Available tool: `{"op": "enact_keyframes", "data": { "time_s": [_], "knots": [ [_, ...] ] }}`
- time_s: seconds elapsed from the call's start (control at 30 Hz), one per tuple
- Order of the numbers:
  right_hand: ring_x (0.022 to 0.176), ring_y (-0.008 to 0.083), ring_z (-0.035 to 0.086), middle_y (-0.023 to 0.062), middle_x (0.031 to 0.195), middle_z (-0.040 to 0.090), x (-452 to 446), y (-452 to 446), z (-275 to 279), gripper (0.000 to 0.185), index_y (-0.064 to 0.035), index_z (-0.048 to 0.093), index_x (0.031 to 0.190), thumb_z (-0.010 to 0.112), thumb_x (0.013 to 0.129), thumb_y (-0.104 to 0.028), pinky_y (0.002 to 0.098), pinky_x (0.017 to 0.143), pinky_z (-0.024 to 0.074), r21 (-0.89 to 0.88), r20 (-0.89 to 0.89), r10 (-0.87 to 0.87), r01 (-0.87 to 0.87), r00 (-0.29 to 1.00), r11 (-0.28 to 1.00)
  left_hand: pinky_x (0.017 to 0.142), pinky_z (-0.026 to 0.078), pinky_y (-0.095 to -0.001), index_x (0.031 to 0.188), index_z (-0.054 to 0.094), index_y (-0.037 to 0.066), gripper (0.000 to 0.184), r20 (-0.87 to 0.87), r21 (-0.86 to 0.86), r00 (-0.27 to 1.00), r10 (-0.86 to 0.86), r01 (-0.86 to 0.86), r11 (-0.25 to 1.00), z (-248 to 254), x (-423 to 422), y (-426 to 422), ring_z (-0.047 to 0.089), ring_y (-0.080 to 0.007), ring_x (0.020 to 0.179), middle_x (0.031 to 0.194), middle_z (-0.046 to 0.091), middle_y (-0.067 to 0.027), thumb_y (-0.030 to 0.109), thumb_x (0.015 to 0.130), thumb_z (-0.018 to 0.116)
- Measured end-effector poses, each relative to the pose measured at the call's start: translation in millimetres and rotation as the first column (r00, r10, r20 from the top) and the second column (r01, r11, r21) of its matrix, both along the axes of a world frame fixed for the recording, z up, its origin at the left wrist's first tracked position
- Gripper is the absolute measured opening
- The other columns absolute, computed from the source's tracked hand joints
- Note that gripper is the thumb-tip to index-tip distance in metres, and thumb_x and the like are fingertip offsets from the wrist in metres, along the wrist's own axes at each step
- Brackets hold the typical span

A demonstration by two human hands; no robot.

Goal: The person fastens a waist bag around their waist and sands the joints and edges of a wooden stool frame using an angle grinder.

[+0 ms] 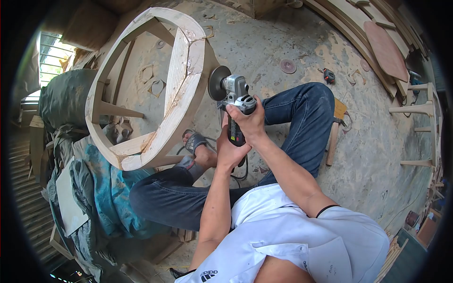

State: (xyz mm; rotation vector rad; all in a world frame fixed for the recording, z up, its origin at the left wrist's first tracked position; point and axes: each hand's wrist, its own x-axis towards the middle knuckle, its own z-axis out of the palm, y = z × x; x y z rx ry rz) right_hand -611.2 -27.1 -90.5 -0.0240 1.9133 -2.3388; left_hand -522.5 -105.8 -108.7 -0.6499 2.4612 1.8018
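Observation:
A grey and black angle grinder (pixel 236 89) with a dark round disc (pixel 218 83) is held in both my hands. My left hand (pixel 230 153) is closed around the lower part of its body. Closer to the metal head, my right hand (pixel 250 123) grips the upper body. The disc stands at the outer side of a rounded wooden frame (pixel 188 89) with legs; whether it touches the wood I cannot tell. Pale wood sections with visible joints make up the frame, which is tipped on its side to the left of the grinder.
Beyond my knee lie a tape measure (pixel 329 75), a worn round disc (pixel 288 66) and a hammer (pixel 333 141). Boards (pixel 387 52) lean at the upper right, near a wooden piece with legs (pixel 432 108). Cloths (pixel 111 188) are heaped at left. A cable (pixel 243 172) runs by my foot.

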Motion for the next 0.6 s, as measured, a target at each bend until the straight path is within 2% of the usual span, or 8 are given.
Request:
{"op": "enact_keyframes", "data": {
  "time_s": [0.03, 0.1, 0.17, 0.2, 0.33, 0.4, 0.5, 0.6],
  "knots": [
    [0.08, 0.0111, 0.064, 0.0063, 0.09, 0.069, 0, -1, 1, 0.051, 0.0009, 0.058, 0.105, 0.088, 0.077, -0.03, 0.0289, 0.073, 0.0532, -0.026, 0.031, -0.012, 0.013, 0.999, 1.0, 0.089, 0.053, -0.0334, 0.131, 0.051, -0.005, 0.082, -0.055, -0.001, 0.998, 0.017, -0.017, 1.0, 2, 1, 1, 0.069, -0.0207, 0.1, 0.111, 0.07, -0.0151, 0.029, 0.066, 0.088],
    [0.085, 0.014, 0.065, 0.0088, 0.098, 0.069, 11, 0, 8, 0.065, 0.0037, 0.055, 0.116, 0.09, 0.075, -0.033, 0.0311, 0.078, 0.054, 0.045, -0.066, -0.008, 0.011, 0.998, 0.999, 0.092, 0.051, -0.0353, 0.124, 0.055, -0.004, 0.074, -0.16, 0.002, 0.986, 0.053, -0.053, 0.999, 8, 8, 4, 0.065, -0.0203, 0.103, 0.113, 0.068, -0.0119, 0.028, 0.066, 0.089],
    [0.089, 0.0166, 0.066, 0.0117, 0.104, 0.068, 26, -1, 15, 0.076, 0.0063, 0.052, 0.123, 0.091, 0.073, -0.036, 0.0334, 0.081, 0.0544, 0.106, -0.16, -0.02, 0.038, 0.987, 0.994, 0.094, 0.051, -0.0362, 0.129, 0.054, -0.003, 0.079, -0.212, -0.034, 0.975, 0.061, -0.069, 0.997, 10, 22, 3, 0.067, -0.0234, 0.106, 0.116, 0.068, -0.0149, 0.028, 0.065, 0.089],
    [0.095, 0.0219, 0.066, 0.0172, 0.109, 0.065, 25, -1, 11, 0.094, 0.0111, 0.042, 0.134, 0.091, 0.072, -0.039, 0.037, 0.087, 0.0539, 0.135, -0.141, 0.107, -0.088, 0.984, 0.987, 0.094, 0.052, -0.0367, 0.131, 0.053, -0.003, 0.081, -0.24, -0.051, 0.969, 0.062, -0.077, 0.996, 10, 25, 1, 0.068, -0.025, 0.107, 0.118, 0.069, -0.0165, 0.028, 0.065, 0.088],
    [0.089, 0.0209, 0.064, 0.0113, 0.099, 0.064, 35, -10, -2, 0.069, 0.0006, 0.053, 0.117, 0.092, 0.068, -0.03, 0.0363, 0.081, 0.0528, 0.129, -0.316, -0.023, 0.067, 0.949, 0.989, 0.094, 0.052, -0.0378, 0.13, 0.055, -0.002, 0.08, -0.257, -0.081, 0.963, 0.085, -0.109, 0.991, -3, 32, -1, 0.069, -0.0272, 0.108, 0.118, 0.069, -0.0164, 0.029, 0.064, 0.089],
    [0.086, 0.0193, 0.064, 0.0113, 0.097, 0.066, 35, -8, -2, 0.069, 0.0023, 0.052, 0.116, 0.091, 0.069, -0.029, 0.0354, 0.079, 0.0535, 0.124, -0.273, -0.037, 0.074, 0.961, 0.99, 0.092, 0.053, -0.0372, 0.129, 0.055, -0.002, 0.079, -0.255, -0.05, 0.962, 0.102, -0.119, 0.992, -8, 29, 1, 0.07, -0.0272, 0.106, 0.116, 0.07, -0.0173, 0.029, 0.064, 0.089],
    [0.082, 0.0161, 0.066, 0.0117, 0.095, 0.069, 24, -8, -18, 0.071, 0.0068, 0.051, 0.116, 0.091, 0.07, -0.03, 0.0336, 0.075, 0.0548, 0.143, -0.211, -0.025, 0.056, 0.977, 0.988, 0.097, 0.049, -0.036, 0.132, 0.052, -0.005, 0.083, -0.082, 0.005, 0.994, 0.077, -0.077, 0.997, -3, 21, 1, 0.064, -0.0241, 0.11, 0.123, 0.065, -0.0165, 0.027, 0.065, 0.09],
    [0.083, 0.0163, 0.066, 0.0127, 0.096, 0.069, 13, -5, -39, 0.075, 0.0087, 0.051, 0.116, 0.092, 0.07, -0.033, 0.0336, 0.076, 0.0547, 0.029, 0.023, 0.079, -0.08, 0.997, 0.996, 0.097, 0.049, -0.0363, 0.132, 0.052, -0.005, 0.082, 0.011, 0.033, 0.999, 0.037, -0.038, 0.999, 10, 14, 2, 0.065, -0.0243, 0.11, 0.123, 0.065, -0.0171, 0.026, 0.066, 0.089]
  ]
}}
